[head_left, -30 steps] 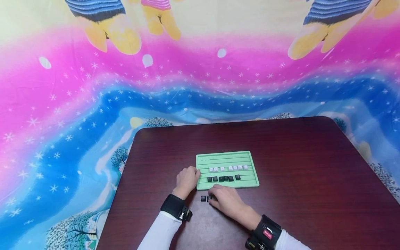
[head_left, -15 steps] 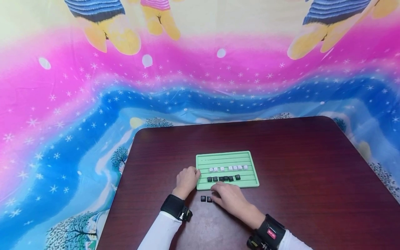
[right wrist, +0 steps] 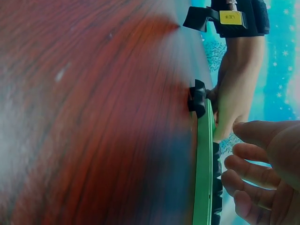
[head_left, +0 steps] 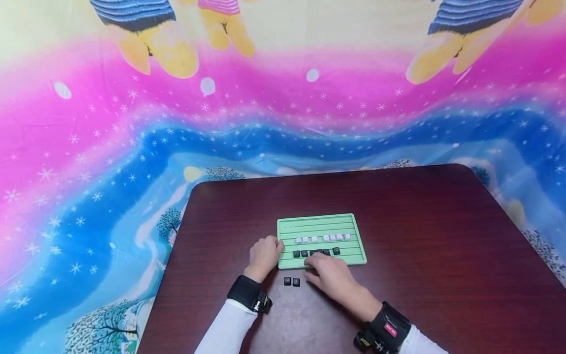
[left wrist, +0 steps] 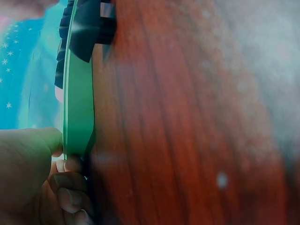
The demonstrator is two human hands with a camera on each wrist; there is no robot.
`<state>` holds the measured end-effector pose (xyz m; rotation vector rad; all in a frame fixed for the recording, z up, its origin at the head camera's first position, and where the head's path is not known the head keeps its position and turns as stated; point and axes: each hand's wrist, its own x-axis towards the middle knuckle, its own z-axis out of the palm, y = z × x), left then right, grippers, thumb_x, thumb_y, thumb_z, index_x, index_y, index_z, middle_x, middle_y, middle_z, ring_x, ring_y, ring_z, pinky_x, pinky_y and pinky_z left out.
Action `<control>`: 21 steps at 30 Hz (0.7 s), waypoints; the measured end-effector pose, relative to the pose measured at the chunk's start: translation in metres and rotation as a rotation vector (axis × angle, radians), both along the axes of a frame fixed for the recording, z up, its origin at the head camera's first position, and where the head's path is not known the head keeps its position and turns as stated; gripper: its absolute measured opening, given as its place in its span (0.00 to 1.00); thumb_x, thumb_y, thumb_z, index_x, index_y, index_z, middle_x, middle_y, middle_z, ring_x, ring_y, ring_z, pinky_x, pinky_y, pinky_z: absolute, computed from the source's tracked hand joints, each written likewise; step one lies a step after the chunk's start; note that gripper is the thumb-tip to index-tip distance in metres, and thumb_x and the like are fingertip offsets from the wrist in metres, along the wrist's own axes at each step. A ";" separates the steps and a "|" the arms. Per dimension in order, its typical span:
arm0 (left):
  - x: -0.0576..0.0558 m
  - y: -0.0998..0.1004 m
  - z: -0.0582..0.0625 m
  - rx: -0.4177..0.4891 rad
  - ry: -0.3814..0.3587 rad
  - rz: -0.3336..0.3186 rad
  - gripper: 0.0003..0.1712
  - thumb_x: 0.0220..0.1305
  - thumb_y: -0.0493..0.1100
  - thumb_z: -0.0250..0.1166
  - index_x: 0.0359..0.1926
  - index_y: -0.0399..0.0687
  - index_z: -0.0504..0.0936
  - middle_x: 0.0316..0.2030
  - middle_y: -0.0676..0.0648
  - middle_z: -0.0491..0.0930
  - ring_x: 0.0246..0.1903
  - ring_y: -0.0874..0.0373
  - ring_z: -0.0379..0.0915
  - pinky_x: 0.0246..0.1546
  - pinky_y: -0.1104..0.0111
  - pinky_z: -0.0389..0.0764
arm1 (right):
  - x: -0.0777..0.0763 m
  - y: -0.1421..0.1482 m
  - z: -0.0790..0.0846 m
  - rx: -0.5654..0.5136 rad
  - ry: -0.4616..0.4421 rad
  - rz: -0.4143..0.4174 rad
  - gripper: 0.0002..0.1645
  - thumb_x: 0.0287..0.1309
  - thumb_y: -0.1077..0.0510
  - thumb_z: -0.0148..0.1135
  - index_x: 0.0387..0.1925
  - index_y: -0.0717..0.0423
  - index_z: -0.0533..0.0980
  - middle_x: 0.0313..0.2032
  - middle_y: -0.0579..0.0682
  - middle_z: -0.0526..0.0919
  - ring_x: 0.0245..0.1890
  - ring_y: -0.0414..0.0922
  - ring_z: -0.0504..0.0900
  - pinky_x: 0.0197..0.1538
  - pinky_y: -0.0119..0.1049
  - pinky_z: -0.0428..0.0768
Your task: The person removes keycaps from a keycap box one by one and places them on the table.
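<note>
A green ridged tray (head_left: 318,223) lies on the table with a row of white keycaps (head_left: 333,237) and, nearer me, a row of black keycaps (head_left: 336,250). At the tray's left edge my left hand (head_left: 264,258) pinches the rim; in the left wrist view the thumb (left wrist: 49,140) is over the edge, with the fingers curled beside it. My right hand (head_left: 333,278) hovers by the front edge, partly covering the black row. Its fingers (right wrist: 253,171) are loosely bent and hold nothing in the right wrist view. Two loose black keycaps (head_left: 296,282) sit on the table before the tray.
The dark red-brown table (head_left: 424,236) reaches beyond the tray on every side. A printed cloth (head_left: 283,108) in pink and blue hangs behind it. Both wrists carry black straps with small cameras (head_left: 264,303).
My right hand has drawn off the right one of the two loose keycaps, moving right to the tray's front edge. Both keycaps stay on the table. The left hand keeps its place.
</note>
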<state>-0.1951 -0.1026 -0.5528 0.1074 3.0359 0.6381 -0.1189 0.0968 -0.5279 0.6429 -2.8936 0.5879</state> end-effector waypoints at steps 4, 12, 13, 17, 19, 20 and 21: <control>0.000 0.000 0.000 -0.004 -0.005 0.001 0.28 0.70 0.48 0.57 0.12 0.54 0.60 0.13 0.55 0.55 0.14 0.57 0.59 0.18 0.65 0.59 | -0.001 0.003 0.000 -0.004 -0.001 -0.008 0.13 0.54 0.49 0.75 0.40 0.46 0.85 0.35 0.39 0.85 0.34 0.38 0.84 0.33 0.32 0.79; -0.001 0.000 0.000 -0.014 -0.009 -0.002 0.27 0.71 0.49 0.57 0.13 0.54 0.62 0.13 0.55 0.57 0.15 0.57 0.62 0.18 0.65 0.60 | -0.002 0.010 0.001 -0.012 0.007 -0.035 0.13 0.54 0.49 0.75 0.41 0.46 0.85 0.37 0.40 0.86 0.35 0.39 0.85 0.33 0.34 0.79; 0.000 0.000 0.000 -0.014 -0.009 -0.002 0.27 0.71 0.49 0.57 0.13 0.54 0.62 0.13 0.55 0.57 0.15 0.56 0.62 0.18 0.65 0.60 | -0.002 0.011 0.001 -0.010 0.008 -0.040 0.13 0.54 0.49 0.75 0.41 0.46 0.85 0.37 0.40 0.87 0.35 0.39 0.86 0.33 0.35 0.80; 0.000 0.000 0.001 -0.012 -0.004 -0.003 0.28 0.71 0.49 0.57 0.13 0.54 0.61 0.13 0.54 0.57 0.15 0.56 0.62 0.17 0.65 0.60 | -0.003 0.015 0.002 -0.011 0.000 -0.058 0.14 0.54 0.50 0.75 0.42 0.46 0.85 0.39 0.40 0.87 0.36 0.39 0.86 0.35 0.37 0.81; 0.000 0.000 0.001 -0.010 -0.002 -0.004 0.28 0.71 0.48 0.58 0.13 0.54 0.61 0.13 0.55 0.57 0.15 0.57 0.62 0.17 0.65 0.60 | -0.004 0.017 0.003 -0.009 -0.003 -0.062 0.14 0.55 0.50 0.74 0.43 0.46 0.85 0.40 0.41 0.87 0.37 0.39 0.86 0.35 0.37 0.81; 0.000 0.000 0.001 -0.010 -0.003 -0.004 0.28 0.71 0.48 0.58 0.13 0.54 0.61 0.13 0.55 0.57 0.15 0.57 0.62 0.17 0.65 0.60 | -0.004 0.017 0.003 -0.007 -0.003 -0.064 0.14 0.55 0.50 0.74 0.43 0.46 0.85 0.40 0.41 0.87 0.37 0.39 0.86 0.35 0.37 0.81; 0.000 0.000 0.002 -0.009 -0.005 -0.004 0.28 0.71 0.49 0.58 0.13 0.54 0.61 0.13 0.55 0.57 0.15 0.57 0.61 0.17 0.65 0.60 | -0.004 0.018 0.003 -0.004 -0.003 -0.065 0.14 0.55 0.49 0.74 0.43 0.46 0.85 0.40 0.41 0.87 0.37 0.39 0.86 0.36 0.37 0.81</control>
